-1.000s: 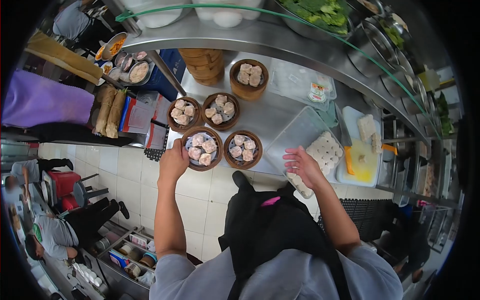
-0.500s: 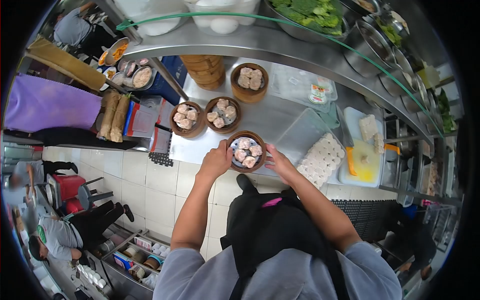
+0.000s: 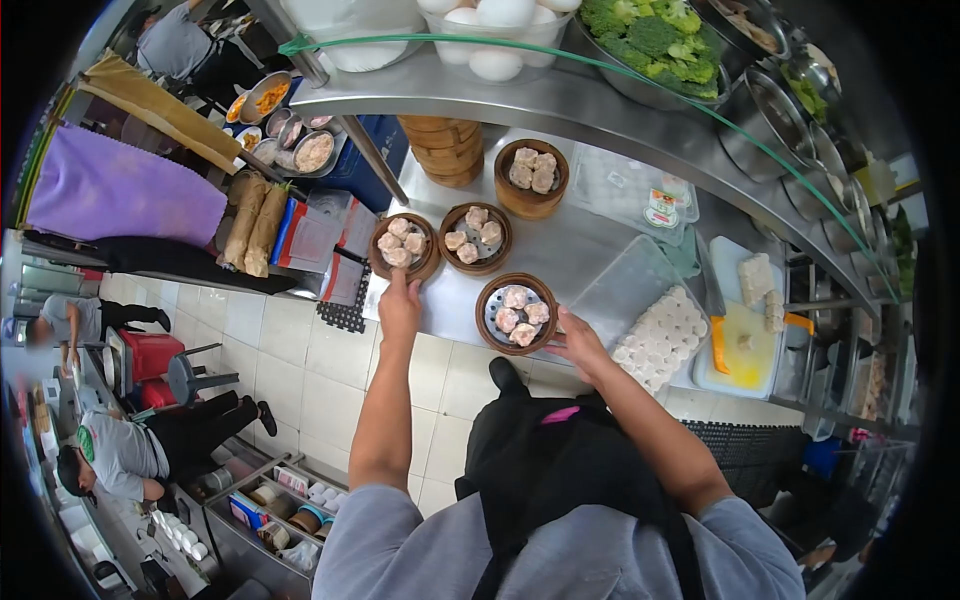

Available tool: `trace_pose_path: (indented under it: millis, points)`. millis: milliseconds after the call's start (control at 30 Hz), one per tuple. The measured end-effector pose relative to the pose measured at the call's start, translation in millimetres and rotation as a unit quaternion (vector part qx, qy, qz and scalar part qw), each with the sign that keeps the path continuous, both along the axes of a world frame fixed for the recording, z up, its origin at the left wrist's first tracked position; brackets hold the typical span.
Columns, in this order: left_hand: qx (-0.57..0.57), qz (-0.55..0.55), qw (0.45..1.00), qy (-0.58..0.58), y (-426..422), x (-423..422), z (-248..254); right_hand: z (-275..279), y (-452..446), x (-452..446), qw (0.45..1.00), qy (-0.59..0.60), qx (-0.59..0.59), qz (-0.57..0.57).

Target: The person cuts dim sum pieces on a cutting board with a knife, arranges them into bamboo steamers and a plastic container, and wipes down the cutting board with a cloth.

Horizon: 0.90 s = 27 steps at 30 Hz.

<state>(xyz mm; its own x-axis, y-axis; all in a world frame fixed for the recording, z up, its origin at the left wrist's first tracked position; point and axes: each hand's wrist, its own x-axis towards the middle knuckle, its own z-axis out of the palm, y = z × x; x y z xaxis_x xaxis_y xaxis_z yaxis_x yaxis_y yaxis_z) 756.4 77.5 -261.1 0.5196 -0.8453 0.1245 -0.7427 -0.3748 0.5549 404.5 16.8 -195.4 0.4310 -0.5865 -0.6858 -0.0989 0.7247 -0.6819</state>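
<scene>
Bamboo steamer (image 3: pixel 481 312), the nearest of four open ones, sits at the front edge of the steel worktop (image 3: pixel 450 302); four pale pink dumplings (image 3: pixel 515 297) rest inside on a perforated liner. Right hand (image 3: pixel 583 346) lies against its right side, thumb and fingers apart; cannot tell whether it grips. Left hand (image 3: pixel 401 298) reaches to the near rim of the left steamer (image 3: pixel 434 252), fingertips at the edge by the dumplings; firmness of hold cannot be judged.

Left steamer also carries four dumplings. Just right of it: middle steamer (image 3: pixel 478 268), four dumplings. Behind, far steamer (image 3: pixel 530 204), likewise filled, stands beside a steamer stack (image 3: pixel 440 152).

Right of the right hand: clear tub (image 3: pixel 620 280) containing white rounded pieces (image 3: pixel 660 340); beyond it, a pale cutting board (image 3: pixel 733 262). Overhead shelf (image 3: pixel 480 101) bears eggs (image 3: pixel 495 65) and broccoli (image 3: pixel 652 36).
</scene>
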Motion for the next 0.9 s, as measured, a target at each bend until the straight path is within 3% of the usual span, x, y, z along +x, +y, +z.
trace_pose_path:
  millis: [133, 300, 467, 700, 800, 900]
  points:
    - [-0.033, -0.020, 0.999, -0.031, 24.2, -7.3, 52.3, 13.8, -2.7, 4.0, 0.998, 0.014, 0.039, -0.036]
    - [0.001, -0.115, 0.992, 0.054, 51.2, -49.8, 151.2, 14.3, -4.1, 7.2, 0.997, -0.031, 0.061, -0.042]
    - [-0.030, -0.224, 0.968, 0.111, 59.7, -108.0, 151.7, 24.4, -1.9, 15.1, 0.994, -0.048, 0.068, -0.071]
    - [0.043, -0.271, 0.958, 0.082, 53.6, -141.6, 125.0, 9.9, -1.7, 9.1, 0.992, -0.085, 0.075, -0.051]
    - [0.005, -0.270, 0.959, 0.085, 53.9, -142.1, 120.1, 17.2, -0.6, 9.0, 0.992, -0.082, 0.079, -0.058]
    - [0.078, -0.260, 0.948, 0.166, 48.4, -132.8, 162.1, 23.3, -0.9, 12.9, 0.995, -0.065, 0.055, -0.059]
